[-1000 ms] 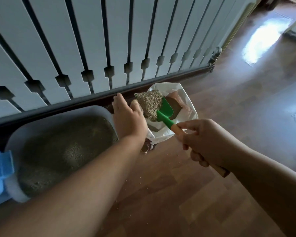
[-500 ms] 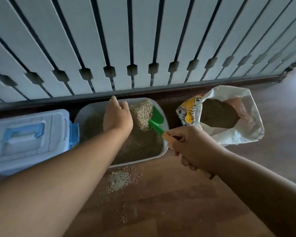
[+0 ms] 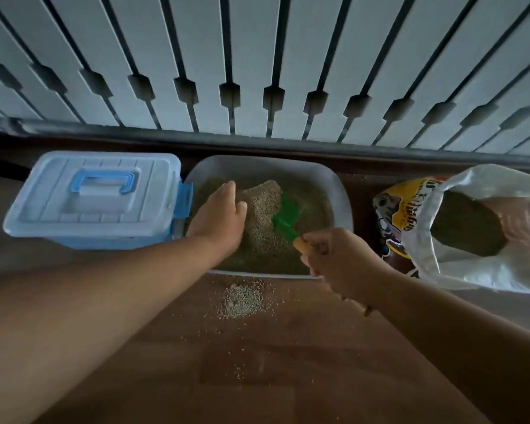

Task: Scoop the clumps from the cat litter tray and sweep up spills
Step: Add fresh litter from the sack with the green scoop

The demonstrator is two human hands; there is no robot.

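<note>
Right hand (image 3: 343, 264) grips wooden handle of green scoop (image 3: 285, 217), fingers curled round it, over litter tray (image 3: 340, 191). Left hand (image 3: 219, 221) flat, fingers straight – steadying heaped litter (image 3: 262, 215), likely against spilling. Spilled grains (image 3: 244, 301) on floor (image 3: 288, 362) – unswept.

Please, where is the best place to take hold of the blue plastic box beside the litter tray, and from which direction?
Grip the blue handle in the middle of the lid of the blue plastic box, coming from straight above. The handle seems to lie flat in a recess, so fingers probably must hook under its long bar and raise it first. The side clip looks closed, so the lid should likely stay on.
</note>
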